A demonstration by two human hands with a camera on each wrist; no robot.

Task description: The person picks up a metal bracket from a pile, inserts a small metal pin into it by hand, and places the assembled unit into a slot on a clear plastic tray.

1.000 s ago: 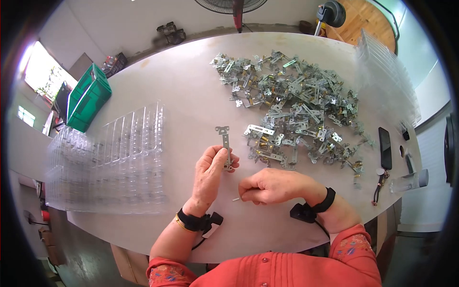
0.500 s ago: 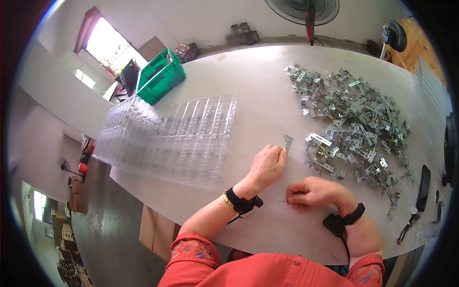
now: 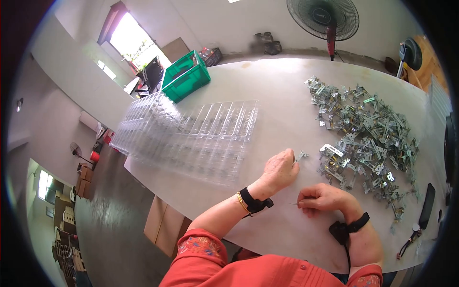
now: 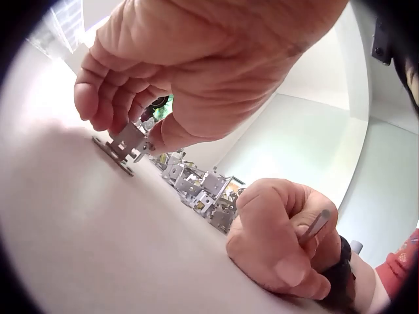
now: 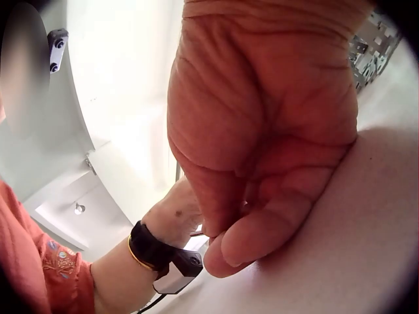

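At the table's near middle, my left hand (image 3: 279,170) holds a small metal bracket (image 3: 301,155) with thumb and fingertips. The left wrist view shows that bracket (image 4: 126,145) low over the table, its flat plate tilted and partly hidden by the fingers. My right hand (image 3: 324,197) is just to the right, fingers curled in, pinching a thin metal pin (image 3: 293,204) that points left. Seen from the left wrist, the pin's end (image 4: 319,224) sticks out between thumb and forefinger. The right wrist view shows mostly the palm (image 5: 262,118), which hides the pin.
A large heap of metal brackets (image 3: 368,134) spreads to the right of the hands. Clear plastic trays (image 3: 210,143) lie stacked on the left, before a green crate (image 3: 186,76). A phone (image 3: 427,205) lies at the right edge, and a fan (image 3: 325,19) stands beyond the table.
The head view has swung left, so the table things appear farther right. The bracket, earlier showing much of its length, is now turned and mostly covered by my left hand. The right hand keeps the pin.
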